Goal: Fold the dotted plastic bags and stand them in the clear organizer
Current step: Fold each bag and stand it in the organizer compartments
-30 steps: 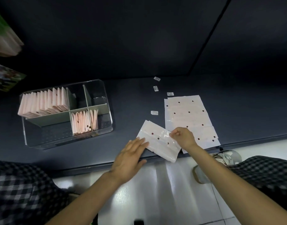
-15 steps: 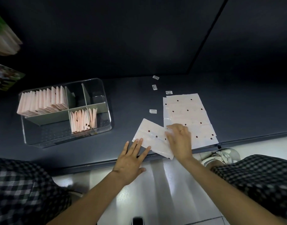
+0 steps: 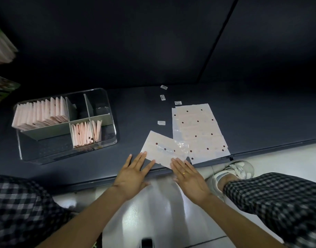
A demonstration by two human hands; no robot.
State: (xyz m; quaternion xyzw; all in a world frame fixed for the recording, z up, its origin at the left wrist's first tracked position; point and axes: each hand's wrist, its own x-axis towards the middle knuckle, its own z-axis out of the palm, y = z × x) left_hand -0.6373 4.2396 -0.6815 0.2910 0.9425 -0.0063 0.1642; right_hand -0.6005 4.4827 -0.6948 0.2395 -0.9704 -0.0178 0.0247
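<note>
A folded dotted plastic bag [image 3: 162, 149] lies tilted near the front edge of the dark table. My left hand [image 3: 134, 174] lies flat with straight fingers, its fingertips on the bag's near left edge. My right hand [image 3: 187, 176] is also flat, fingertips pressing the bag's near right corner. A stack of flat dotted bags [image 3: 198, 129] lies just right of it. The clear organizer [image 3: 112, 140] stands at the left, with folded bags upright in its back left compartment [image 3: 41, 113] and its front middle compartment [image 3: 86, 133].
Small white labels [image 3: 161, 122] lie scattered on the dark table [image 3: 261, 122] behind the bags. A dark wall rises behind. My checkered trouser legs and a white shoe [image 3: 232, 170] are below the table's front edge, over a pale floor.
My right hand slid from the bag's far right corner down to its near edge and flattened out. My left hand stayed flat at the near left edge.
</note>
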